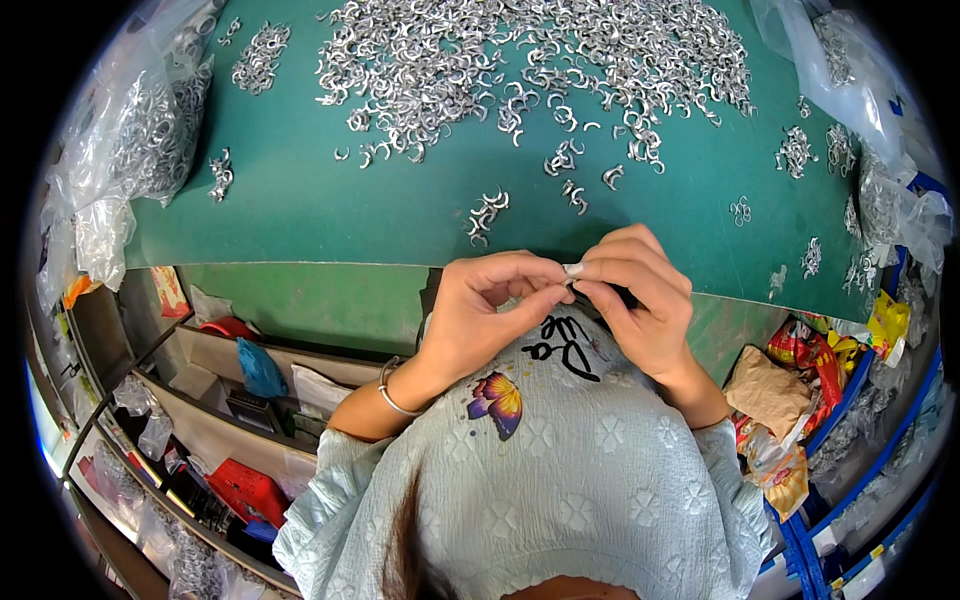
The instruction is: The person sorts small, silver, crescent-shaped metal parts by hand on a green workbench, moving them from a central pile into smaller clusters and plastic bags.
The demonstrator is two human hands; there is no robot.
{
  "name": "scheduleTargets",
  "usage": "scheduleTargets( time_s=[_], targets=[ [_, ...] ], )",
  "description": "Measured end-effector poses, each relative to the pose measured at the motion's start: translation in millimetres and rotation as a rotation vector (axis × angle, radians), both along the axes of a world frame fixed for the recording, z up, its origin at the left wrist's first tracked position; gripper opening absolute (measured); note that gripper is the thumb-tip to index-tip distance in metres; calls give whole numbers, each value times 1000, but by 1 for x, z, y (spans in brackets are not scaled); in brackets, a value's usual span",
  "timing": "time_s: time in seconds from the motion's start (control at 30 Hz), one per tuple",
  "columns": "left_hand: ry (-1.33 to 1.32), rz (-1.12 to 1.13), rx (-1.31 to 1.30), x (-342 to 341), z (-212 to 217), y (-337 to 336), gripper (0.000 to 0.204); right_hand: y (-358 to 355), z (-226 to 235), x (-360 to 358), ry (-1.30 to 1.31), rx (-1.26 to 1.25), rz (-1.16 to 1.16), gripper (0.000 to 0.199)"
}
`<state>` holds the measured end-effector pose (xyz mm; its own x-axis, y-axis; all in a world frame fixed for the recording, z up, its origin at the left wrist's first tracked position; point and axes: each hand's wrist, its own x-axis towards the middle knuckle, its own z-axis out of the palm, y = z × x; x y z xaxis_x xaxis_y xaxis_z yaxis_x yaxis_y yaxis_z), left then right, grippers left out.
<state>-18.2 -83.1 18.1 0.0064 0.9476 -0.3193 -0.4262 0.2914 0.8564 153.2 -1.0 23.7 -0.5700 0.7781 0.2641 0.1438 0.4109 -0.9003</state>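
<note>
Here, both hands meet just past the near edge of the green tabletop [290, 190], in front of the chest. Left hand [490, 305]: thumb and index finger pinched at the tips. Right hand [645, 300]: likewise pinched, its fingertips touching or nearly touching the left's. Between the 2 sets of fingertips, a small piece [571, 283], mostly covered; it looks like silvery metal, though its shape cannot be made out.

On the tabletop, beyond the hands: a broad pile [420, 75] of silver-coloured curved pieces, many crescent-like. Nearest the hands, a small cluster [487, 215] of the same kind, lying apart from the pile. More little groups scattered toward the right edge.

Far left: a clear plastic bag [150, 140] packed with metal pieces, at the tabletop's edge. Far right: another transparent bag [885, 205], slumped over the side.

Person: pale blue short-sleeved top [570, 470], butterfly print [496, 405] on it; bangle [391, 388] on the left wrist. Below, left: a red box [247, 490] and a blue bag [260, 368]. Below, right: crumpled brown paper [768, 390] beside blue framing [800, 550].
</note>
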Motion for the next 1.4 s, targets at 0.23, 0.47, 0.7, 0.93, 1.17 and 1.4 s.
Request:
scheduleTargets(
  time_s=[0.23, 0.47, 0.7, 0.93, 1.17, 1.4],
  targets=[
    [-17, -17, -56, 0, 2, 0, 14, -1, -1, 0, -10, -4, -16, 19],
    [-1, -75, -59, -3, 6, 2, 14, -2, -2, 1, -6, -27, -23, 19],
    [-75, -86, -66, -4, 3, 3, 15, -3, -1, 3, -16, -58, -10, 17],
    [-114, -98, -106, -6, 3, 4, 16, -3, 1, 2, -22, -74, -23, 18],
    [-149, -63, -55, -2, 1, 3, 16, -3, 1, 3, -6, -85, -27, 17],
    [-174, -85, -68, -3, 1, 4, 16, -3, 0, 4, 49, -199, -9, 15]
  ],
)
